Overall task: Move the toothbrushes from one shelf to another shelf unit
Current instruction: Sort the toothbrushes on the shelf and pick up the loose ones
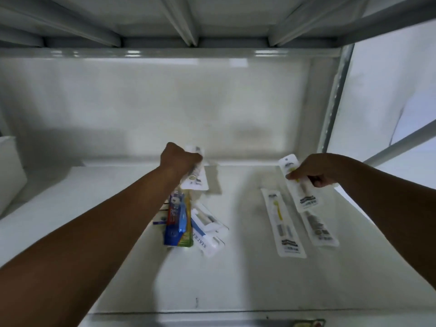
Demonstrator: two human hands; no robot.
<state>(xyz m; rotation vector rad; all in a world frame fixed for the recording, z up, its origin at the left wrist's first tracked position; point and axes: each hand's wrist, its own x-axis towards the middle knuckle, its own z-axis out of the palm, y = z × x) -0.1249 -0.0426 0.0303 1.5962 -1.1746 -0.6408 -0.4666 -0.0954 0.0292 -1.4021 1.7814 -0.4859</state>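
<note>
My left hand [179, 159] is closed around a white packaged toothbrush [197, 179], held above the white shelf [236, 279] near its back. My right hand [316, 169] grips another white packaged toothbrush [302, 192] with a yellow handle, tilted over the right side of the shelf. Two more white packs lie flat below it, one [283, 225] with a yellow brush and one [318, 228] partly under the held pack. A heap of packs rests at the middle: a blue and red pack [175, 223] and white packs [210, 230], partly hidden by my left forearm.
The underside of the shelf above [188, 20] hangs low overhead. A white back panel [165, 102] closes the rear. A perforated grey metal upright [335, 97] stands at the right. A white object [9, 166] sits at the far left edge. The shelf's front lip [188, 319] runs along the bottom.
</note>
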